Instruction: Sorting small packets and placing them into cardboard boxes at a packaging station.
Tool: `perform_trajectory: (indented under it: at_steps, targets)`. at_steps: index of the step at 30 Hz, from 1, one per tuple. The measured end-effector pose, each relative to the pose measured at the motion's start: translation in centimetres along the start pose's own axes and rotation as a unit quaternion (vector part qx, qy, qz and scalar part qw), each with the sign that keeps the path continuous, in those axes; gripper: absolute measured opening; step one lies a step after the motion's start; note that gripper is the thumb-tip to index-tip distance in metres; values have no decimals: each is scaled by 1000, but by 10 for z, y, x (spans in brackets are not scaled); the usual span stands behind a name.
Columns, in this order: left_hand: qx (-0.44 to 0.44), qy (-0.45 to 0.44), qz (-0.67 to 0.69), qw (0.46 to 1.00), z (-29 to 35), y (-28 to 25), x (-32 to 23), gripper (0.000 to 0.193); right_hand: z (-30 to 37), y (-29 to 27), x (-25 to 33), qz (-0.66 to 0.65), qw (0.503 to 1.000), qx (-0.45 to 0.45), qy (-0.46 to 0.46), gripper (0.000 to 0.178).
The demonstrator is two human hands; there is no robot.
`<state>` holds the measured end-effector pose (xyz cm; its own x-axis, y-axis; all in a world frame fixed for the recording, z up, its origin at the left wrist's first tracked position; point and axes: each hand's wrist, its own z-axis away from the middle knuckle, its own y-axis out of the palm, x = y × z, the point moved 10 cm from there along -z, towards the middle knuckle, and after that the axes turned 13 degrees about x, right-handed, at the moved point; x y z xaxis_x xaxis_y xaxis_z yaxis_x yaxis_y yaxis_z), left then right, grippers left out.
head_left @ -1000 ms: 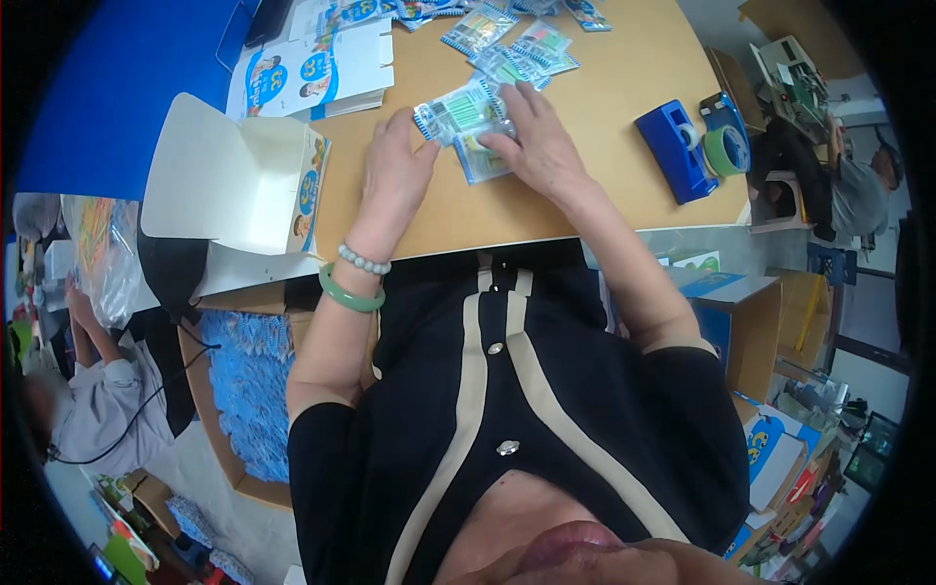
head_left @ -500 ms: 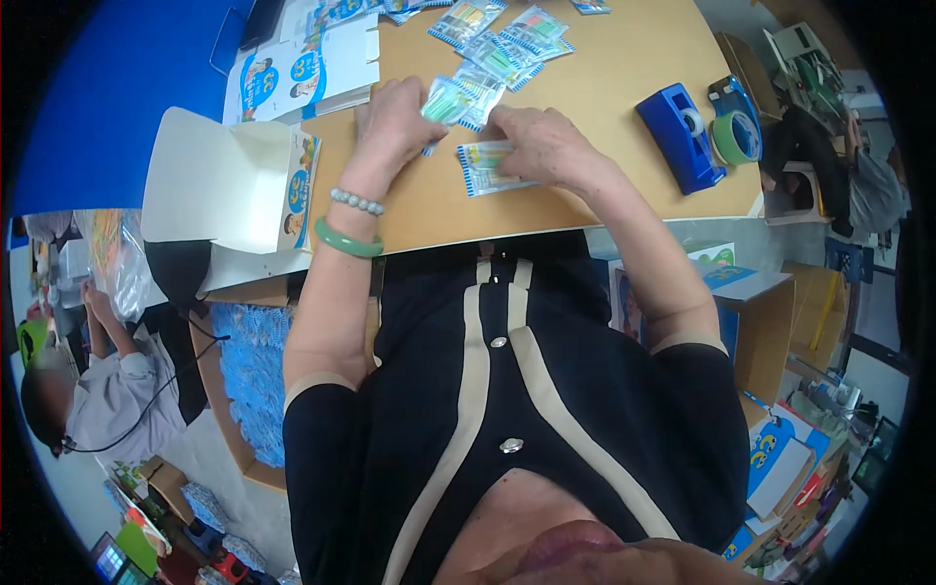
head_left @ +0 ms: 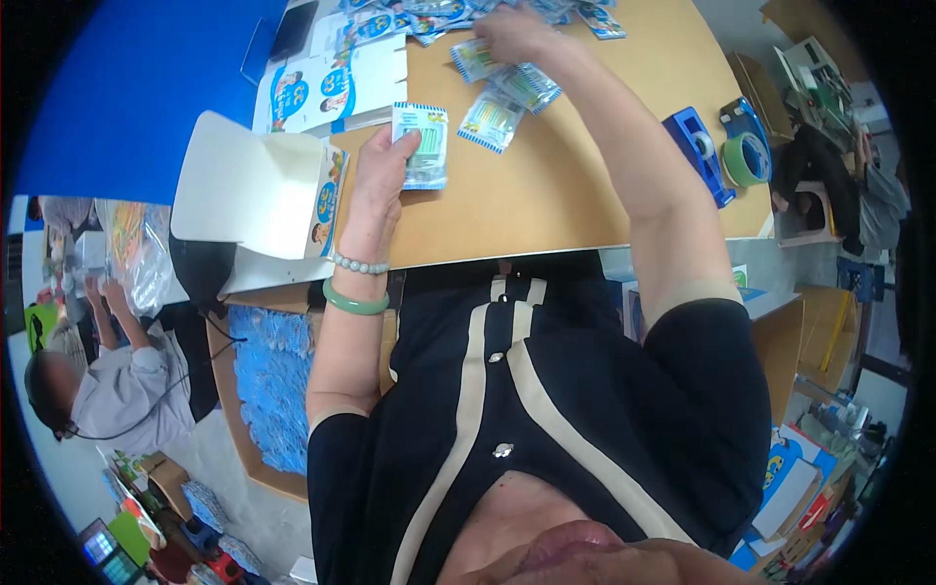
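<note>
My left hand (head_left: 382, 168) is closed on a small clear packet (head_left: 426, 156) with blue striped edges and green sticks inside, held upright over the table with the thumb across its front. Whether more packets lie behind it, I cannot tell. My right arm reaches to the far side, where my right hand (head_left: 512, 35) is over a pile of similar packets (head_left: 439, 12), fingers apart and partly blurred. Just nearer than that hand, several loose packets (head_left: 491, 119) overlap on the tabletop. An open white box (head_left: 278, 200) stands left of my left hand.
Flat printed cartons (head_left: 346, 83) are stacked at the far left beside a dark phone (head_left: 294, 29). On the right are a blue tape dispenser (head_left: 698, 156) and a green tape roll (head_left: 746, 159). A carton of blue packets (head_left: 268, 390) stands below left; a co-worker (head_left: 132, 390) sits beyond.
My right hand has let go of the packet near the table's front and moved away to the far pile. My left hand now holds a packet upright, turned face-on.
</note>
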<state>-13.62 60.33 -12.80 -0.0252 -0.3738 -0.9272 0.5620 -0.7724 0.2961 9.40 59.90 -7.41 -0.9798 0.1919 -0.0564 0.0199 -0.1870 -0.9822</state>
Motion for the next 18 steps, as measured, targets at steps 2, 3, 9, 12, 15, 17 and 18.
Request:
perform_trajectory:
  at_steps: [2, 3, 9, 12, 15, 17, 18]
  targets:
    - [-21, 5, 25, 999, 9, -11, 4, 28, 20, -22, 18, 5, 1000, 4, -8, 35]
    - [-40, -1, 31, 999, 13, -17, 5, 28, 37, -38, 16, -56, 996, 21, 65, 36]
    - [-39, 36, 35, 998, -12, 8, 8, 27, 77, 12, -23, -675, 730, -103, 23, 39]
    - [-31, 61, 84, 994, -13, 21, 7, 27, 105, 30, 33, -816, 573, -22, 70, 41]
    - [1, 73, 117, 990, -8, 34, 0, 28, 113, 53, 55, -847, 529, 5, 46, 39]
    - [52, 71, 141, 986, -4, 46, -4, 29, 115, 61, 65, -849, 526, -13, 42, 38]
    - [51, 71, 138, 987, -1, 48, -6, 29, 115, 62, 70, -850, 525, -33, 41, 38]
